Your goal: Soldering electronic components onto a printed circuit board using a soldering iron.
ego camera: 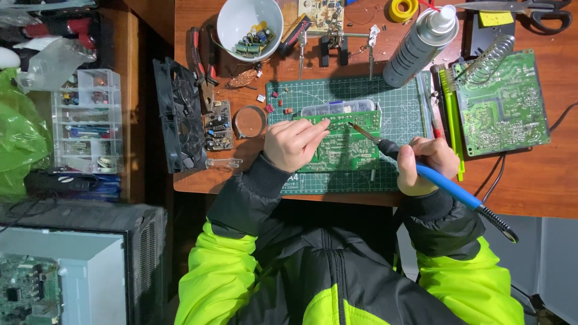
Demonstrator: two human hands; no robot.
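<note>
A green circuit board [346, 147] lies on a green cutting mat [397, 114] at the desk's front edge. My left hand [294, 143] rests on the board's left end, fingers stretched along its top edge. My right hand [424, 164] grips a soldering iron with a blue handle [448, 186]. Its metal tip [360, 131] touches the board's upper middle. A small clear plastic box [338, 108] sits just beyond the board.
A second green circuit board [506, 105] lies at the right beside a coiled iron stand [489, 59]. A grey spray can [418, 45], white bowl of parts [250, 24], black fan [177, 114], pliers, scissors and a clear drawer organiser [87, 120] surround the mat.
</note>
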